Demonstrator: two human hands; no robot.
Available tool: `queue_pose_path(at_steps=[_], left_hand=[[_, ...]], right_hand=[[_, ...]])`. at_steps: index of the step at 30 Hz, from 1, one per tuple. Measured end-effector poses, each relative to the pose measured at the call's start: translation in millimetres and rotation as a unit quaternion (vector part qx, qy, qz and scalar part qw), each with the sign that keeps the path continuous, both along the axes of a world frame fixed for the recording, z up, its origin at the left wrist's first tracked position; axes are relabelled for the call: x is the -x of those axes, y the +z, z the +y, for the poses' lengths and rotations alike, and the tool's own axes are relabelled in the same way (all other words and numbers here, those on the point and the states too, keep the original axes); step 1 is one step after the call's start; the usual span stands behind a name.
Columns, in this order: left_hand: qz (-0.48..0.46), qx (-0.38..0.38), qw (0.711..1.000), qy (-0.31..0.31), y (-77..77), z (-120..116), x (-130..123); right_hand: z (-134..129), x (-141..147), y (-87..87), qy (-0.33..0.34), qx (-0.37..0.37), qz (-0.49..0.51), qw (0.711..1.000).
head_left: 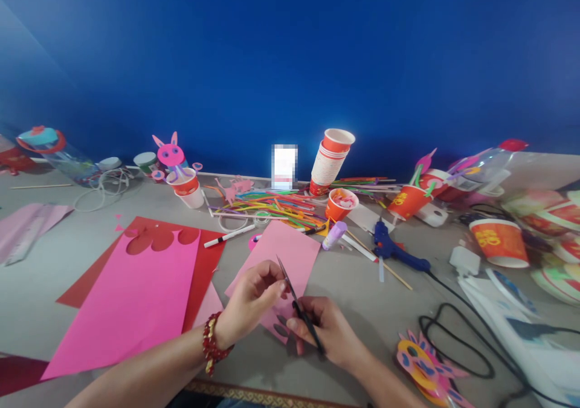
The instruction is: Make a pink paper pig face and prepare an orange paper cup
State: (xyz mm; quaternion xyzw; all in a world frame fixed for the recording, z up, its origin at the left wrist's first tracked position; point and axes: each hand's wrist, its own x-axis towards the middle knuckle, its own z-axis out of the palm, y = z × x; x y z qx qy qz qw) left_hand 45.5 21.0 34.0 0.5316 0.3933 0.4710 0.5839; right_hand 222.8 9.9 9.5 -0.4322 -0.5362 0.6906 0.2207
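Observation:
Dark-handled scissors (310, 328) are gripped in my right hand (333, 334), their slim blades pointing up and away. My left hand (254, 296), with a red bead bracelet at the wrist, is closed in a pinch beside the blades. What its fingertips hold, if anything, is too small to make out. Beneath both hands lies a light pink sheet (290, 248), with dark oval shapes (281, 329) near its lower edge. To the left, a bright pink sheet (131, 299) with round cutouts along its top rests on a red sheet (93, 275).
Behind the hands spread many coloured pipe cleaners (290, 205), a tilted stack of paper cups (328, 163) and a cup of scraps (342, 204). A purple glue stick (334, 236) and a blue glue gun (394, 248) with a looping black cord (453, 308) lie right.

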Motion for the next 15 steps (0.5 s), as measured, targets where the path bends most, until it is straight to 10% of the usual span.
queue_pose_path(at_steps=[15], left_hand=[[0.179, 0.049, 0.977, -0.101, -5.8, -7.0, -2.0]], right_hand=[[3.5, -4.4, 8.0, -0.128, -0.153, 0.002, 0.980]])
